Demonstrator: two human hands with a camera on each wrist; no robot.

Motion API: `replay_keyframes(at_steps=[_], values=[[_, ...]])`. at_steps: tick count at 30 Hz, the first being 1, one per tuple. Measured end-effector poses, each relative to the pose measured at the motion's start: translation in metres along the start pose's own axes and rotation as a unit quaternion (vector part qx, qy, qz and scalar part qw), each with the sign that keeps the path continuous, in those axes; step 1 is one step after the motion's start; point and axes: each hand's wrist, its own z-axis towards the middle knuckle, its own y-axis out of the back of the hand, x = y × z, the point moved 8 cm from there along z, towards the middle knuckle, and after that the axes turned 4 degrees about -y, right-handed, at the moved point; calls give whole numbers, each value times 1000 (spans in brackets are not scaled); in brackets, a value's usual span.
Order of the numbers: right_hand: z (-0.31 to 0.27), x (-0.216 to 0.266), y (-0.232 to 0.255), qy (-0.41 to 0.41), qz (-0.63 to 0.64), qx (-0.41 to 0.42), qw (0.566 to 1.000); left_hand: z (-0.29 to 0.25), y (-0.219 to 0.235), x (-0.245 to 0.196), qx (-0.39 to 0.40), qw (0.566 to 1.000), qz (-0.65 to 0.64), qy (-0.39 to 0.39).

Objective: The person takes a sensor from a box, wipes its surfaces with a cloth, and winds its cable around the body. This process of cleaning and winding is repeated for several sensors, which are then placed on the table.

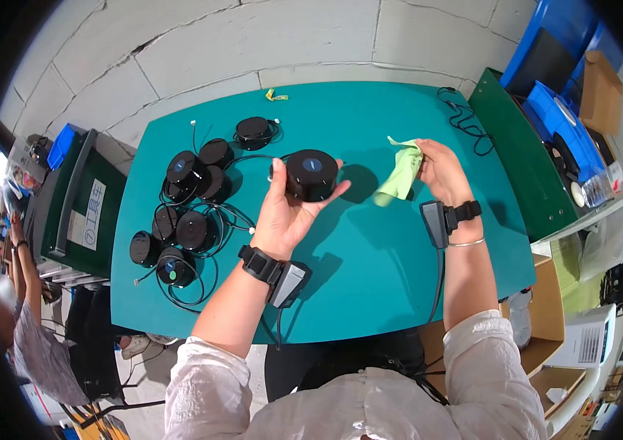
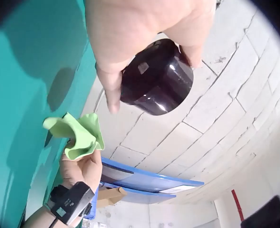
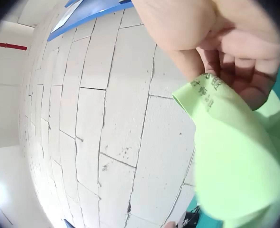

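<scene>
My left hand [image 1: 289, 213] grips a round black device [image 1: 311, 176] above the middle of the table, thumb on one side and fingers on the other. The left wrist view shows the glossy side of that black device [image 2: 156, 78] between thumb and fingers. To its right, my right hand [image 1: 443, 172] pinches a light green cloth [image 1: 402, 170] that hangs down from the fingertips. In the right wrist view, thumb and curled fingers hold the cloth [image 3: 235, 156] by an edge with dark printed marks.
Several black round devices [image 1: 196, 230] with cables lie on the left of the green table [image 1: 370, 293]. A yellow scrap [image 1: 276, 95] and a black cable [image 1: 465, 121] lie near the back edge. Green cabinets stand at both sides; a person is at the far left.
</scene>
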Motion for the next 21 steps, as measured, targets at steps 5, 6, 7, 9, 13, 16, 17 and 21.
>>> replay_keyframes(at_steps=[5, 6, 7, 9, 13, 16, 17, 21], values=[[-21, 17, -59, 77, 120, 123, 982, -1, -2, 0, 27, 987, 161, -6], [-37, 22, -83, 106, 107, 187, 971, -3, -2, -2, 14, 982, 187, -15], [-45, 19, -97, 152, 34, 207, 966, -4, -1, -3, 0, 977, 213, -24], [-76, 27, -138, 314, -242, 270, 877, -2, 2, 2, -15, 981, 193, -19], [-90, 28, -163, 418, -369, 232, 797, -7, -3, 6, 53, 991, 121, 35], [-85, 32, -155, 410, -359, 190, 816, -10, -12, 4, 50, 984, 168, 14], [-83, 34, -151, 399, -335, 186, 833, -9, -14, 2, 59, 978, 201, 7], [-71, 27, -141, 334, -238, 213, 887, -11, -14, 2, 79, 917, 386, -59]])
